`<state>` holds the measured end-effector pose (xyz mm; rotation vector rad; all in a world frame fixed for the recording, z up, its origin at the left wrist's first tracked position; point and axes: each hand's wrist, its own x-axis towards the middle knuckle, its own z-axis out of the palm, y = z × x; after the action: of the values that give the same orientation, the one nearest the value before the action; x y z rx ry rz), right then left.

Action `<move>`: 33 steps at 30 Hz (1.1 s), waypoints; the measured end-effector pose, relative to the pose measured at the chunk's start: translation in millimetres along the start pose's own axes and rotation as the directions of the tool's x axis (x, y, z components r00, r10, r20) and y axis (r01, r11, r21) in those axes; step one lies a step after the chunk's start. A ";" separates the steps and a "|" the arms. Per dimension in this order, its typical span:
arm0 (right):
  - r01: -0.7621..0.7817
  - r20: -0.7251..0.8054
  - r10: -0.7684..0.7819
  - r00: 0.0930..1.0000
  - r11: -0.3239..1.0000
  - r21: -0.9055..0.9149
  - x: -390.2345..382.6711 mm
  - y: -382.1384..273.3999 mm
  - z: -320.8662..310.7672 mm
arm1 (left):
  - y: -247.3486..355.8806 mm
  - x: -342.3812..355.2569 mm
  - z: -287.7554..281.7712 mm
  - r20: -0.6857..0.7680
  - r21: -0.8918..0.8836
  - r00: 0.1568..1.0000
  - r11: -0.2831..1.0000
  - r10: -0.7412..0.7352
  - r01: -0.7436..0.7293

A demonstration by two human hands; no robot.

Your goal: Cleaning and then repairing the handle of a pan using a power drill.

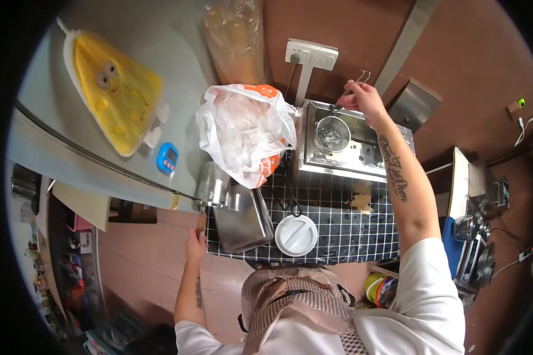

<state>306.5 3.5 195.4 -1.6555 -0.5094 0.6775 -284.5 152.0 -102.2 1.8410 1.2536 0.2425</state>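
My right hand [366,102] is closed round the thin metal handle of a round strainer [333,134], whose hooked end sticks out above my fingers. The strainer's bowl is over the shiny metal box-shaped cooker [361,166], at its left part. Whether the bowl touches the cooker cannot be made out. My left hand [196,245] is low at the counter's left edge, its fingers closed on a short wooden handle [201,222]. Just above that handle stands a ribbed metal cylinder [213,184]; whether the two are joined is unclear.
A white plastic bag [243,133] stuffed with clear plastic sits left of the cooker. A metal tray [243,222] and a white round lid [296,235] lie on the black tiled counter [343,231]. Behind are a wall socket [311,54] and, leftward, a grey fridge [183,112].
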 end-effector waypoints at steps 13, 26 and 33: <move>-0.080 -0.198 -0.063 0.978 0.767 -0.637 -50.3 15.9 24.6 | 104.4 -148.0 -74.6 0.271 -0.397 0.961 0.902 -0.061 0.169; 0.062 -0.316 -0.201 0.927 0.914 -0.400 -285.7 97.2 -145.4 | 528.0 -86.1 -26.9 0.473 0.490 0.594 0.366 0.651 -0.791; 0.059 -0.509 -0.270 0.817 0.918 -0.392 -171.7 135.2 -306.4 | 679.2 -27.1 170.9 0.674 0.664 0.429 -0.237 0.602 -0.709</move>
<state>383.9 -357.8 124.4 -2.0196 -0.3562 -0.0621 250.7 -40.8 307.1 3.5152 -0.1694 -0.1228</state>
